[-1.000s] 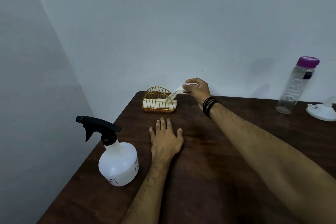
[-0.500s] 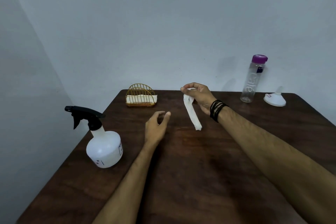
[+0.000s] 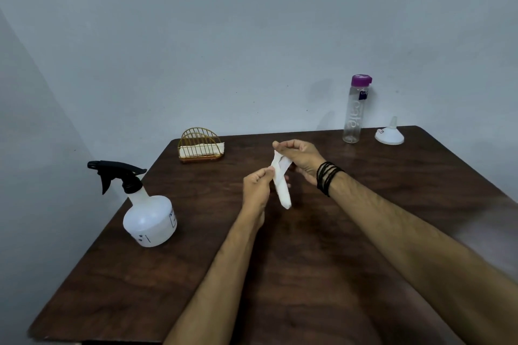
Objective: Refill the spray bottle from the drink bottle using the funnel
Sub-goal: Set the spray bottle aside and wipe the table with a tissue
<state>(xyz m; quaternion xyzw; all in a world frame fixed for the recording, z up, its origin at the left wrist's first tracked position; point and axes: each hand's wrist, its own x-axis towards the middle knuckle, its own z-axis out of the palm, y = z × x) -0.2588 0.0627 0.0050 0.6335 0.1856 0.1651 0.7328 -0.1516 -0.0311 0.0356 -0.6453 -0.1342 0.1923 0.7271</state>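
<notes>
Both your forearms are reaching in from the bottom of the frame and meeting near its centre. Your right hand [image 3: 301, 158] is sitting highest, fingers curled and thumb pressing against the fingertips, pinching the top of a folded white napkin [image 3: 281, 182] that is hanging down from it. Black cords [image 3: 326, 176] are wrapping that wrist. Your left hand [image 3: 256, 190] is sitting just below and to the left, thumb and forefinger closing on the napkin's left edge, the wrist bending upward. Both arms are bare.
</notes>
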